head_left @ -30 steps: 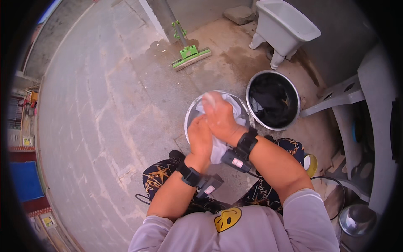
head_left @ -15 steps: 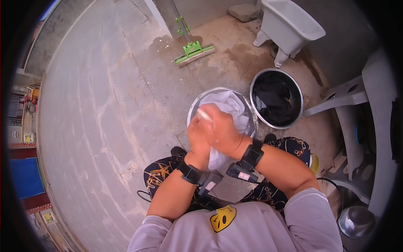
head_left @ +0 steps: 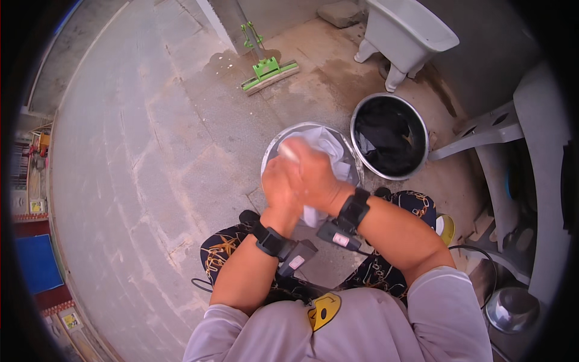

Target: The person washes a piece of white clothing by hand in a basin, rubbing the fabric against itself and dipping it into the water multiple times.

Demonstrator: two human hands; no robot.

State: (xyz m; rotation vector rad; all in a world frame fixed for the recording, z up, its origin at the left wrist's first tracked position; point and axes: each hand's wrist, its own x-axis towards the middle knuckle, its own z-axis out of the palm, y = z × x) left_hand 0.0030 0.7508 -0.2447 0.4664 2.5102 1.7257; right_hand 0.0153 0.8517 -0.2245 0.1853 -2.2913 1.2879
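Between my knees stands a round metal basin (head_left: pixel 268 145) with a white cloth (head_left: pixel 326 143) heaped inside and some of it hanging toward me below my hands. Over it, my left hand (head_left: pixel 280 186) and my right hand (head_left: pixel 317 178) are pressed together, both closed. A pale bit of the cloth pokes out between the fingers and thumbs at the top, blurred by motion. Most of what lies between the palms is hidden. Each wrist wears a black strap with a small dark device.
Right of it, a second metal basin (head_left: pixel 426 123) holds dark cloth in water. Beyond are a white footed tub (head_left: pixel 410 30), a stone (head_left: pixel 339 14) and a green sponge mop (head_left: pixel 267 73). A grey plastic chair (head_left: pixel 500 133) and a metal bowl (head_left: pixel 512 309) are at the right.
My hands stay clasped on the cloth and shift slightly against each other. The whole view has moved a little, so the basins and mop appear further left and higher.
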